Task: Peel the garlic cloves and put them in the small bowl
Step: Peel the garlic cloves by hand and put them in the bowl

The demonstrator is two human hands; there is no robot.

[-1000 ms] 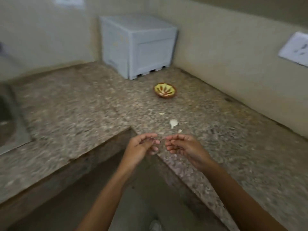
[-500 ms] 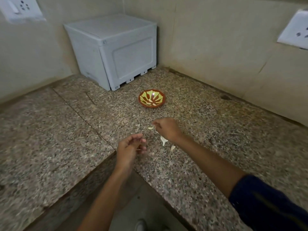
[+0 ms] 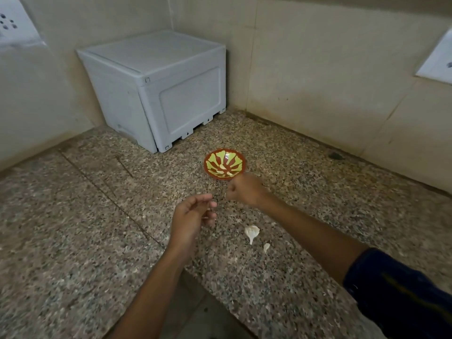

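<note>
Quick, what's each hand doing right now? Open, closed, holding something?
Left hand: open, fingers loosely curled, nothing visible in it.
Right hand: fingers curled shut by the small bowl; contents hidden.

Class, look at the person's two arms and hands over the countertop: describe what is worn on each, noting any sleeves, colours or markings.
The left hand and its forearm are bare, with no sleeve in view. The right hand is also bare, but a dark blue sleeve with a faint yellowish marking covers that arm above the elbow. No rings, watch or gloves show.

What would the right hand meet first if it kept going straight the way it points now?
The right hand points toward the small bowl, whose near rim lies just beyond the knuckles. That would probably come first, though height above the counter is unclear.
</note>
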